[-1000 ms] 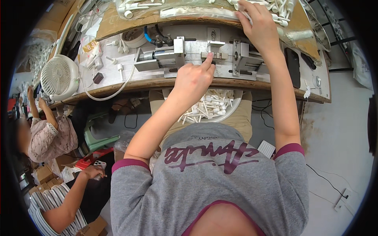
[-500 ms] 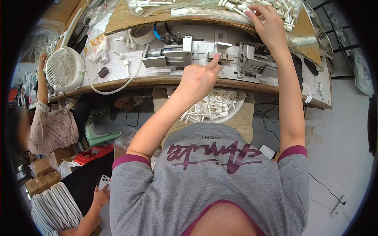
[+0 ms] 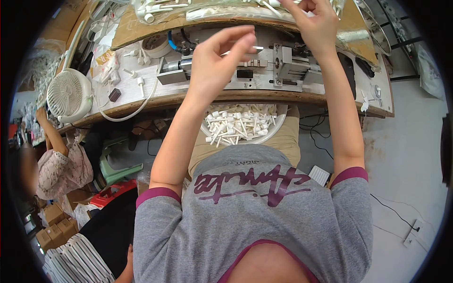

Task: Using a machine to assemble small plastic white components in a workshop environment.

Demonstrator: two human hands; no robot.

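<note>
Grey T-shirt (image 3: 245, 231), beige trousers (image 3: 292, 134) worn.
Collar (image 3: 266, 242) and short sleeves (image 3: 347, 212) are edged, chest lettering (image 3: 275, 186) printed, in maroon.

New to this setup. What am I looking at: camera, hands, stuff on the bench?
No robot here: just a person's bare hands, seen from a fisheye camera on their head, looking down, so straight edges bend. The left hand is over a metal machine on the bench. The right hand is over the cardboard, where white stick-like pieces lie. Something white shows at its fingertips, but whether either hand holds anything is unclear. A white fan stands at the left, and a bowl of similar pieces sits by the lap.
</note>
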